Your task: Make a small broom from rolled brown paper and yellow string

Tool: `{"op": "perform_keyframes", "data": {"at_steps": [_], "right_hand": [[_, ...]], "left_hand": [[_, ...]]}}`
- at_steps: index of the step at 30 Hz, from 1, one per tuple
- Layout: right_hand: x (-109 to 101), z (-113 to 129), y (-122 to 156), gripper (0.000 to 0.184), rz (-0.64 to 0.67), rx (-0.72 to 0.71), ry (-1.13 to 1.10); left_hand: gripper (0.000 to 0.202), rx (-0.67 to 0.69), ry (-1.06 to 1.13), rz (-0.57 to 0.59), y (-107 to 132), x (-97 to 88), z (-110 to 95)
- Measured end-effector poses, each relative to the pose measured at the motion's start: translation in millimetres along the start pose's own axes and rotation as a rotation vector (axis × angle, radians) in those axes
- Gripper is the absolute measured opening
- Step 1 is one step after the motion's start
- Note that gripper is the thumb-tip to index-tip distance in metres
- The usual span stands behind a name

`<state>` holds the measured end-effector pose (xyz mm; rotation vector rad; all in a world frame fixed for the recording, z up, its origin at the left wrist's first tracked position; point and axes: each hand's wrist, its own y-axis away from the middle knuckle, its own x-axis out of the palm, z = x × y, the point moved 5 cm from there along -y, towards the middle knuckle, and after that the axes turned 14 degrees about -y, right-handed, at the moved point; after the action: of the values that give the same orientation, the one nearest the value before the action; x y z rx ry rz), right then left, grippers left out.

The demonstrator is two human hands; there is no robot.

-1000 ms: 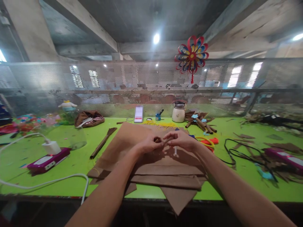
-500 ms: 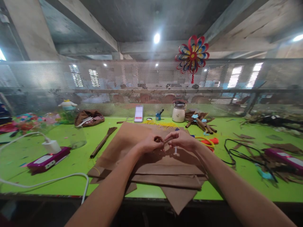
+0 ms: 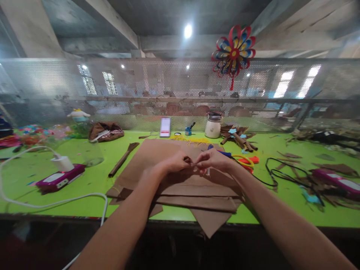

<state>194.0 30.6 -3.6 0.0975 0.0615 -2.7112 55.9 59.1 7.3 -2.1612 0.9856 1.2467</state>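
My left hand is closed on a small curled piece of brown paper. Fingertips of my right hand pinch together at the paper's right end, meeting the left fingertips; the exact grip is partly hidden. Both hands are above a stack of large brown paper sheets. Just behind my right hand lies a blue-handled tool, mostly covered by the hand. A rolled brown paper stick rests left of the sheets.
Yellow shreds, a phone, a small blue pot and a lidded jug stand behind. Orange-handled pliers and a black cable are right. Purple power strip and white cable lie left.
My right fingertips have drawn together and closed in against the left hand's fingertips at the paper. The whole view has tipped down slightly.
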Motion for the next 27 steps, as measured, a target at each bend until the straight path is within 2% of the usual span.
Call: {"op": "perform_keyframes", "data": {"at_steps": [3,6,10,14,17,27], "right_hand": [[1.2,-2.7,-4.8,0.019,-0.035,-0.04,0.114],[1.9,-7.6,-9.5,0.016,-0.14,-0.105,0.213],[8.4,-13.5,-8.4,0.017,-0.219,-0.08,0.218],[15.3,-10.2,-6.2,0.016,-0.189,-0.055,0.357],[15.1,-6.9,-10.4,0.016,-0.16,-0.116,0.523],[14.9,-6.6,-17.1,0.016,-0.066,-0.298,0.832]], "left_hand": [[0.028,0.019,-0.089,-0.036,-4.4,3.2,6.2],[0.026,-0.022,-0.099,-0.096,-7.3,3.9,14.8],[0.025,-0.048,-0.151,-0.108,-5.4,1.5,19.0],[0.022,-0.069,-0.287,-0.094,-1.8,-1.2,17.3],[0.021,-0.085,-0.321,-0.098,-2.0,-0.9,15.9],[0.023,-0.021,-0.407,-0.13,-6.5,1.7,17.4]]}}
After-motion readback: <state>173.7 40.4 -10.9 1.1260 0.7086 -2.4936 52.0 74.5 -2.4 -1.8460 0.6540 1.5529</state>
